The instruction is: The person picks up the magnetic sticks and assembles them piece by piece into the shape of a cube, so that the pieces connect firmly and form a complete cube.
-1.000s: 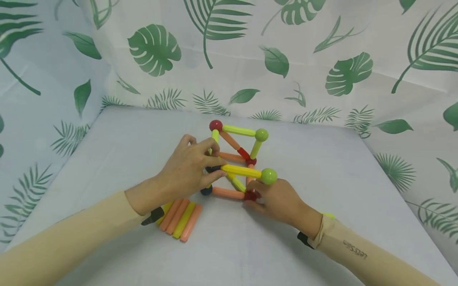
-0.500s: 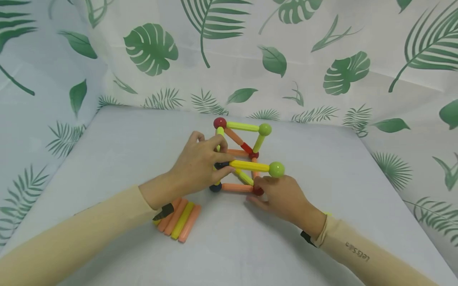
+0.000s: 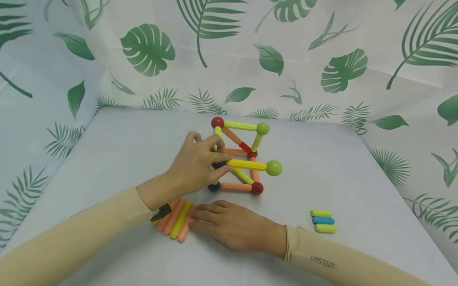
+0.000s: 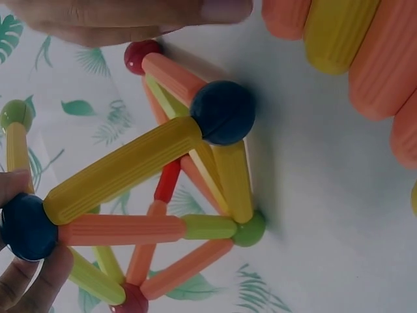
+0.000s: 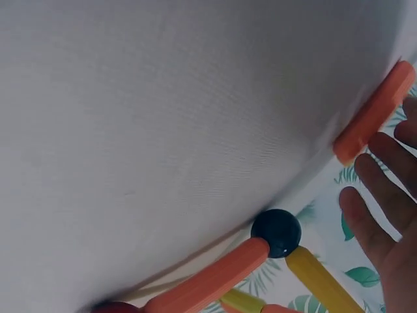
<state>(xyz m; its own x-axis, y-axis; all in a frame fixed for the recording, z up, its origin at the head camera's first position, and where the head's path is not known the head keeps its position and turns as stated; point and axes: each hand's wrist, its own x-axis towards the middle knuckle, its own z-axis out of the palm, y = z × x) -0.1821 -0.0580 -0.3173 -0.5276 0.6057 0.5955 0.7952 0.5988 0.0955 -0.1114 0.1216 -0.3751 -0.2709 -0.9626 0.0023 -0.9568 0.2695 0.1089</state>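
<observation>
Stick-and-ball frame point(image 3: 250, 165) stands mid-tabletop point(image 3: 365, 190), between the left and right edges and in from the far edge. My left hand point(image 3: 195, 165) pinches its upper dark blue ball point(image 4: 28, 227), thumb and fingers parted only by the ball itself; from there a yellow stick point(image 3: 239, 163) points toward the right edge, tipped with a green ball point(image 3: 274, 168). My right hand point(image 3: 239, 226) lies loosely extended, gripping nothing, fingertips at the outermost orange stick point(image 3: 183, 234) of a row nearer the left edge; I cannot tell whether they press it. Three short sticks point(image 3: 323, 220) lie toward the right edge.
</observation>
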